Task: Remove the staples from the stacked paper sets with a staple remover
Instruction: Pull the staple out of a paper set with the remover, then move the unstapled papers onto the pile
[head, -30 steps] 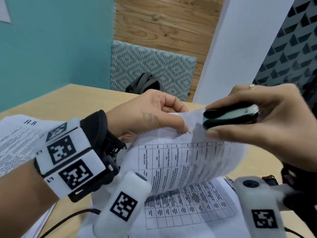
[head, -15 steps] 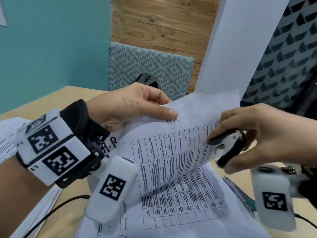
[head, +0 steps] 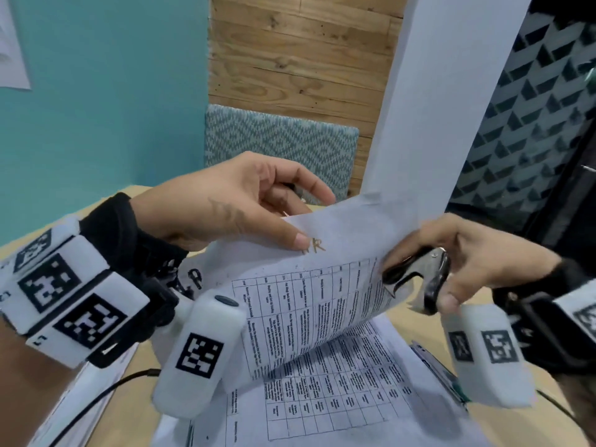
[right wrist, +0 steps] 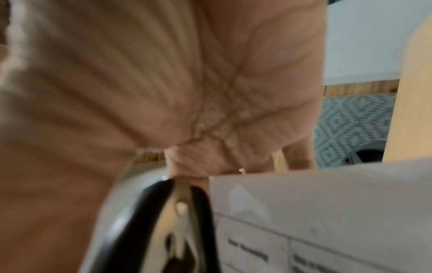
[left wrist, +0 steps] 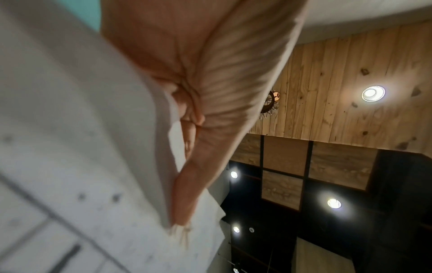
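Note:
My left hand (head: 300,224) pinches the top edge of a lifted, curled printed sheet (head: 309,304), thumb on its front face. A small yellowish mark beside the thumb is too blurred to read. My right hand (head: 416,283) grips a black staple remover (head: 432,282) with metal jaws, held against the sheet's right edge. More printed sheets (head: 322,401) lie flat on the table below. In the left wrist view the sheet (left wrist: 70,129) lies against my palm. The right wrist view shows the staple remover (right wrist: 182,212) beside the sheet's corner (right wrist: 327,212).
A slim metal and teal object (head: 435,362) lies on the wooden table at the right of the sheets. Other papers (head: 45,424) and a black cable (head: 96,398) are at the left. A patterned chair back (head: 280,146) and a white pillar (head: 435,108) stand behind.
My right hand has carried the staple remover from the sheet's top corner down to its right edge. The sheet has risen and curled further while my left hand kept its pinch.

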`<control>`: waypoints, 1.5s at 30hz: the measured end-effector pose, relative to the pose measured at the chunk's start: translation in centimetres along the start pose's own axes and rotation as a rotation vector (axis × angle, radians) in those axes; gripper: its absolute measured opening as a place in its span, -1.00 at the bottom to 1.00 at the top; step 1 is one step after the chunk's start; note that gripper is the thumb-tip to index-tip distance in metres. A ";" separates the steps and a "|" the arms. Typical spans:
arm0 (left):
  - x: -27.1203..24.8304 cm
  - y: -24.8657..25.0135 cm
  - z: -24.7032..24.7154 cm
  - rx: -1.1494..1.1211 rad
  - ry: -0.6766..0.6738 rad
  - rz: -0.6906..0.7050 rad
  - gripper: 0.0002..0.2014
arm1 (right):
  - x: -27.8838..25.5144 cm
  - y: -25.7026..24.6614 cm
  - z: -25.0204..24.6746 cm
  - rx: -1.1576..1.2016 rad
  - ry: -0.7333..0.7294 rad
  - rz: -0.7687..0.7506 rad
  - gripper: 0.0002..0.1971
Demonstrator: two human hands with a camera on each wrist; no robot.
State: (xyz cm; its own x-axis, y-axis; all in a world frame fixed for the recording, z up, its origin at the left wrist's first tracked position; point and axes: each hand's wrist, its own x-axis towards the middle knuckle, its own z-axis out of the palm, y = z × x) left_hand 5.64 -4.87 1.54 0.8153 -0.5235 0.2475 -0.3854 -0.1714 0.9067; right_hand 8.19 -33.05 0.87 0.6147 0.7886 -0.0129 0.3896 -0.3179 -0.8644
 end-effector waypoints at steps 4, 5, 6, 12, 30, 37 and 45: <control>0.2 1.2 -0.4 0.134 -0.025 0.025 -0.52 | 0.9 0.1 1.0 0.068 0.006 -0.075 -0.39; 0.0 1.5 -0.7 0.168 -0.027 0.019 -0.51 | 0.8 0.0 0.9 0.082 0.036 -0.092 -0.38; -0.4 1.7 -1.3 0.193 -0.024 0.007 -0.51 | 0.6 -0.1 0.8 0.094 0.073 -0.110 -0.37; -3.4 -1.4 -6.0 0.074 0.223 0.018 -0.12 | -0.1 -0.3 -0.1 0.143 0.311 -0.281 -0.32; -3.9 1.3 -5.7 0.068 0.733 0.371 -0.77 | 0.5 0.2 -0.1 -0.072 0.310 -0.175 -0.21; -7.5 5.2 -10.0 0.174 0.833 0.152 -0.46 | 1.1 0.2 1.6 -0.364 0.185 -0.003 -0.20; -13.3 -3.0 -20.1 0.325 0.696 -0.806 -0.63 | 2.1 0.2 3.4 -0.489 0.124 0.125 -0.42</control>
State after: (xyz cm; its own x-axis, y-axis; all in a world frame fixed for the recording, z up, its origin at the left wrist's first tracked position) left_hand 4.62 19.35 2.43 0.9035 0.4039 -0.1436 0.3541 -0.5145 0.7810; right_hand 7.25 -29.65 -1.02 0.7419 0.6703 -0.0157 0.5648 -0.6375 -0.5241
